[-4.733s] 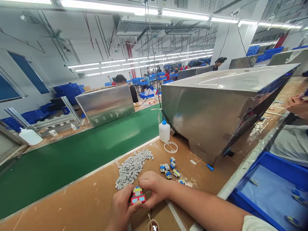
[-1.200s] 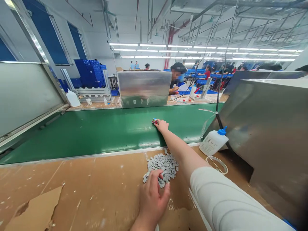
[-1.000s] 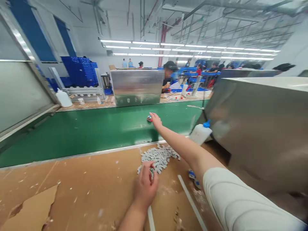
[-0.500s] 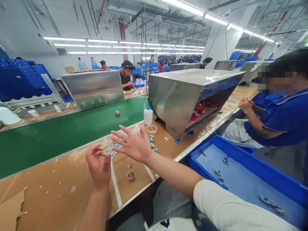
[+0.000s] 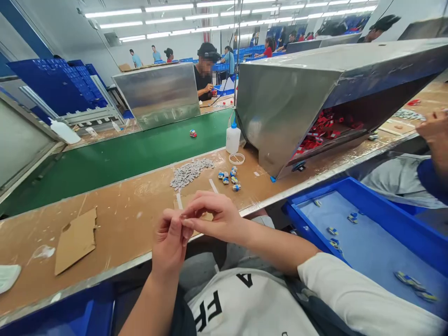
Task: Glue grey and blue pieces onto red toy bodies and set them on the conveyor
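Observation:
Over the front edge of the bench, my left hand (image 5: 170, 240) and my right hand (image 5: 215, 217) meet at the fingertips. Both are closed in a pinch; whatever lies between them is hidden or too small to name. Beyond my hands spreads a pile of small flat grey pieces (image 5: 191, 173). Several small blue, white and yellowish toy cars (image 5: 231, 178) are grouped to its right. Behind those cars lies a white ring-shaped lid (image 5: 237, 159), with a white squeeze bottle (image 5: 233, 140) upright near it.
A metal hood (image 5: 287, 98) holding red parts (image 5: 325, 128) stands at right. Below it, a blue tray (image 5: 371, 205) contains toy cars. One toy car (image 5: 193, 134) rides the green belt (image 5: 154, 151). Torn cardboard (image 5: 77, 240) lies left. A co-worker's hand (image 5: 434, 127) shows far right.
My hands, apart before with the right one spread, have come together in a pinch. The view has tilted down and shifted left. The small cup on the bench is now out of sight.

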Tool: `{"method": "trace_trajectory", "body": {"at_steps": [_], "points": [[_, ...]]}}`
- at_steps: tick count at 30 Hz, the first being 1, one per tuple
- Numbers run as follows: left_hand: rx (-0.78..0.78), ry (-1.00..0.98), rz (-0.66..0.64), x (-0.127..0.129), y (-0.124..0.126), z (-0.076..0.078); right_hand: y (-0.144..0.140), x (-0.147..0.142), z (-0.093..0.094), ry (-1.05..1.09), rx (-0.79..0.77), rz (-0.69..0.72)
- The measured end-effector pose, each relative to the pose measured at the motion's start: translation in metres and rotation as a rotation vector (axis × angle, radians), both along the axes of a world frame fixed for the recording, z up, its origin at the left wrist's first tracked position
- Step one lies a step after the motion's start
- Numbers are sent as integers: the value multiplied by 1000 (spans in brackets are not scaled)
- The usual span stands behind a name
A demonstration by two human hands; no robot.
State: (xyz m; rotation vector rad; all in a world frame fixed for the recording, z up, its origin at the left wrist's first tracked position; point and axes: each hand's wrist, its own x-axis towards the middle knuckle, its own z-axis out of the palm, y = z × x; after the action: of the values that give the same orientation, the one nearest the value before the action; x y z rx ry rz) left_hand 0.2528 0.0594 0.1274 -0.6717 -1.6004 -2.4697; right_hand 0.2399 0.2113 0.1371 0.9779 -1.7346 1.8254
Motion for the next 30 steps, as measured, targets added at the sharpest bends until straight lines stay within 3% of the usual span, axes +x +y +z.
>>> {"method": "trace_trajectory", "body": {"at_steps": [9,13,17,21,26,30], "points": [[83,-250,-392,22,-2,14,8,7,5,245,29,-25],[86,-334,-526,30,-3,18,13,7,-4,381,47,-62],[96,-412,-596,36,0,22,17,8,-15,491,79,-77],[111,-438,-658,38,3,24,28,10,-13,623,128,-82],[82,-465,-683,38,5,25,37,10,-12,743,209,-200],[71,-503,-682,38,7,27,33,6,-13,829,188,-273]]}}
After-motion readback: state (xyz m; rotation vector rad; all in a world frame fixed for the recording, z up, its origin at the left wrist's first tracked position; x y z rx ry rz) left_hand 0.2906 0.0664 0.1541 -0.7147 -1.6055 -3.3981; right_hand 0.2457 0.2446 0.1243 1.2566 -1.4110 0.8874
